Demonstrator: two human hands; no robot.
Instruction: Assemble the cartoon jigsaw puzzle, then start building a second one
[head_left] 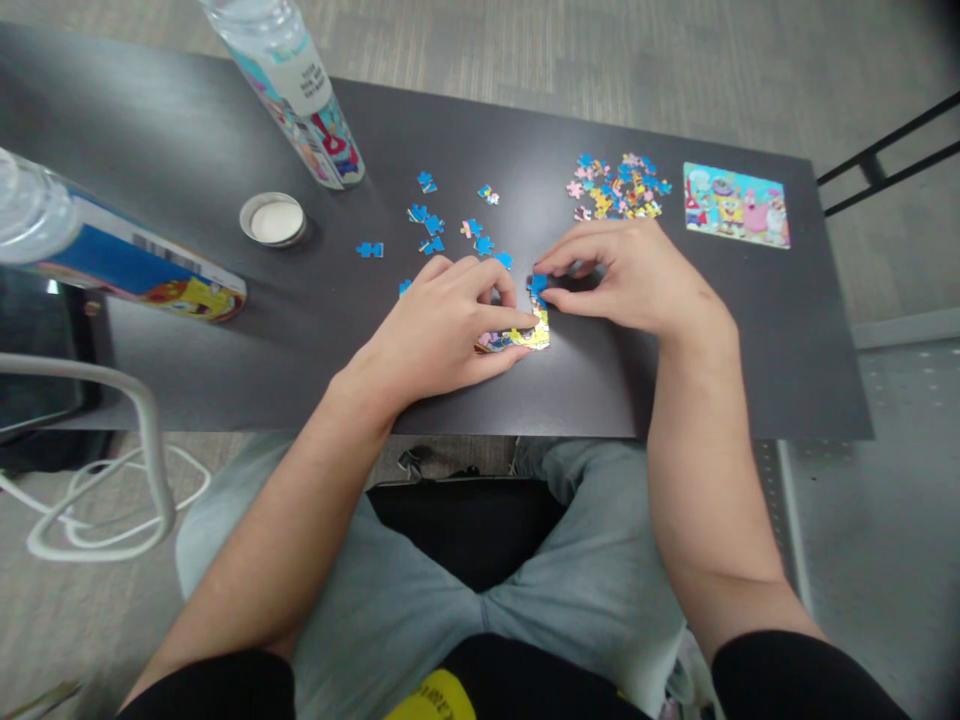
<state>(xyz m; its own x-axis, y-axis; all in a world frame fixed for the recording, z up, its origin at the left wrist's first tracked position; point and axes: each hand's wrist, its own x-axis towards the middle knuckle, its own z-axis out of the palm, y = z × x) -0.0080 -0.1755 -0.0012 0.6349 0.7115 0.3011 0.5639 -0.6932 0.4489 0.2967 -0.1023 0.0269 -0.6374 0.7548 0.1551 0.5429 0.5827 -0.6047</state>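
A small joined corner of jigsaw pieces [541,335], mostly yellow and white, lies near the table's front edge. My left hand [442,325] is closed on it, thumb along the lower side and a finger on top, covering much of it. At its upper end, my right hand [630,275] pinches a blue jigsaw piece [538,284] between thumb and fingers. That piece touches or nearly touches the corner; I cannot tell if they interlock. Loose pieces, mostly blue, are scattered beyond my left hand, among them a blue piece [370,250] on the left.
A pile of mixed pieces [619,187] lies beyond my right hand, beside a cartoon picture card [736,206]. On the left stand two clear-topped printed canisters, one tall [300,100] and one nearer [142,250], with a round lid [272,219] between them.
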